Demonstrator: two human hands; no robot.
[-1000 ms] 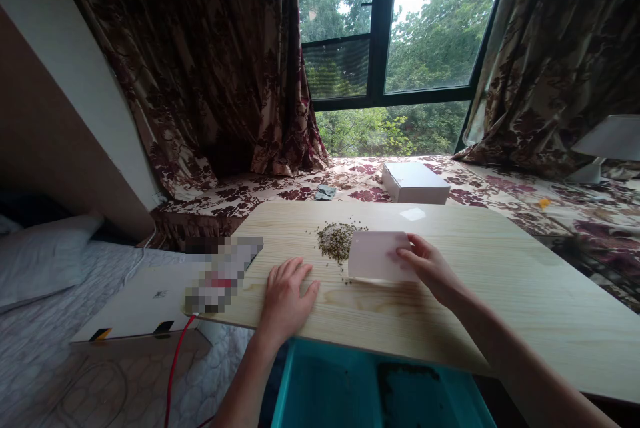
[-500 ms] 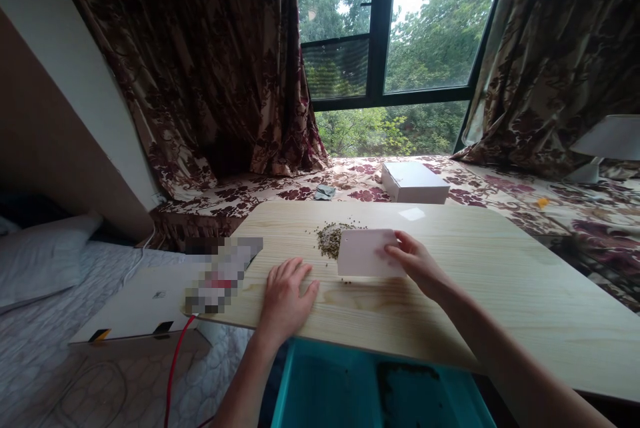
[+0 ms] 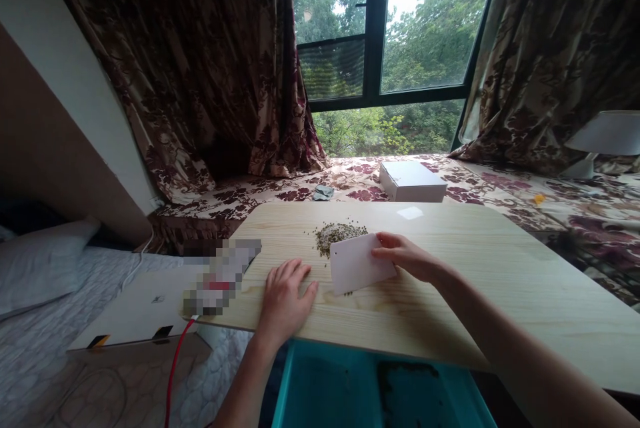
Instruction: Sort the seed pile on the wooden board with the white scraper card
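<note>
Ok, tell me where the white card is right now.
In the head view, the white card is below and right of centre, gripped at its right end by the right hand, at the near side of the greenish pile.

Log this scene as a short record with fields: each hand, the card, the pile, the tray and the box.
Left hand: left hand palm down on the wooden tabletop, fingers slightly spread
Right hand: right hand gripping the card's right side
Card: white card, tilted, partly covering the pile from view
Pile: small greenish-brown grains, some scattered around
Tray: turquoise tray below the near edge, dark residue inside
Box: white box beyond the far edge
</note>
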